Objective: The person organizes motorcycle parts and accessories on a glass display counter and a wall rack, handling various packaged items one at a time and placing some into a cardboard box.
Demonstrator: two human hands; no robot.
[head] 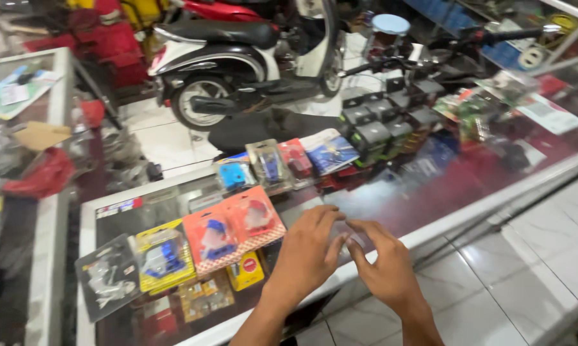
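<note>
Hands meet at lower centre of the frame: our left hand lies flat, fingers spread on the glass counter, our right hand half-curled beside it, both empty. Orange blister packs sit just left.

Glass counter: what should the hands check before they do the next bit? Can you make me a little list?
1. Left hand flat on the glass counter: ok.
2. Right hand holding anything: cannot tell, fingers only pinch near the left fingertips.
3. Hands close together: ok, fingertips nearly meet.
4. Orange packets clear of the left hand: ok, apart.
5. Small thing between the fingers: cannot tell, too blurred.
</note>
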